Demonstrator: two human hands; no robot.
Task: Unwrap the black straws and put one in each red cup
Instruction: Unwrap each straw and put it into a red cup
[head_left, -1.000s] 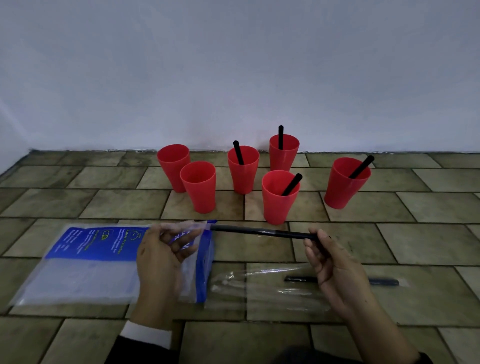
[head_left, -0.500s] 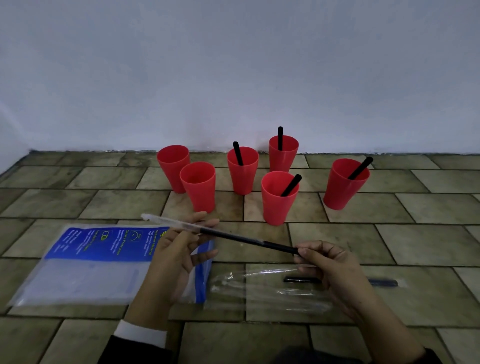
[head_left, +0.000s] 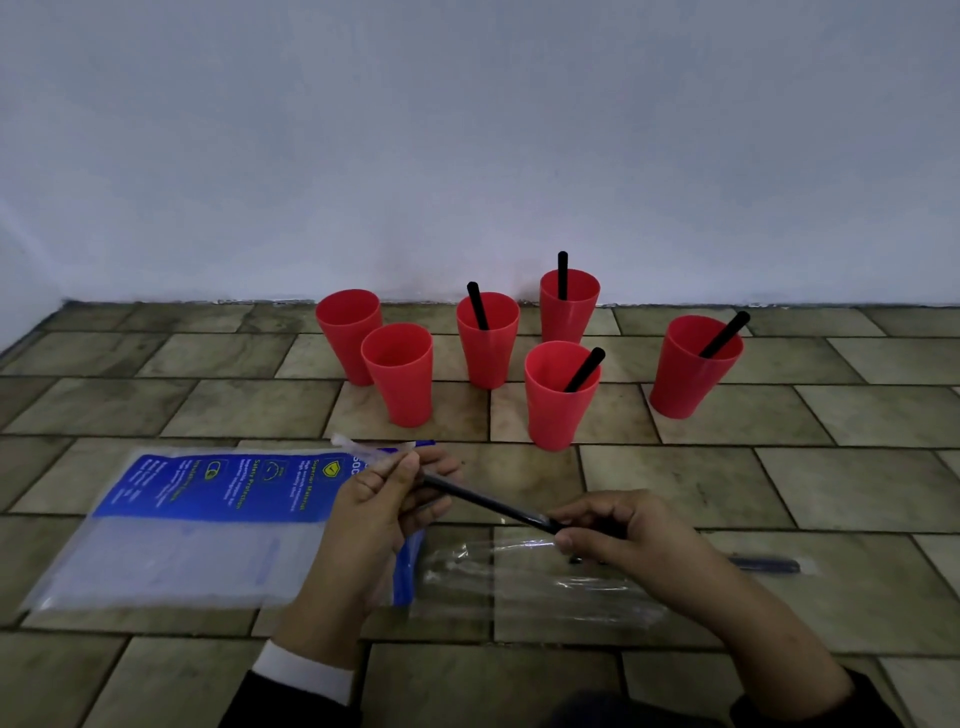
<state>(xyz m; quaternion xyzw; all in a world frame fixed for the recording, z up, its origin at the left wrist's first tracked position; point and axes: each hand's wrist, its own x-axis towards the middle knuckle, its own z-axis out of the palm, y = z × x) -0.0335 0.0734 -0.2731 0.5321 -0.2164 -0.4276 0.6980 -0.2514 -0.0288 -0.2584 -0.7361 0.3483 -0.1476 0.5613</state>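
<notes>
Several red cups stand on the tiled floor by the wall. The two at the left, the back one (head_left: 347, 332) and the nearer one (head_left: 400, 370), hold nothing. The others each hold a black straw, such as the front middle cup (head_left: 558, 400). My left hand (head_left: 384, 499) pinches the clear wrapper (head_left: 363, 451) at one end of a black straw (head_left: 488, 503). My right hand (head_left: 618, 540) grips the straw's other end. The straw slants between the hands, low over the floor.
A blue and clear plastic packet (head_left: 197, 525) lies flat at the left under my left wrist. Loose clear wrappers (head_left: 524, 577) lie beneath my right hand. Another wrapped black straw (head_left: 763, 564) lies on the floor to the right. A white wall rises behind the cups.
The hands have come closer together and the straw has tilted, left end up. The clear wrapper has slid off toward the left end, baring more black straw.
</notes>
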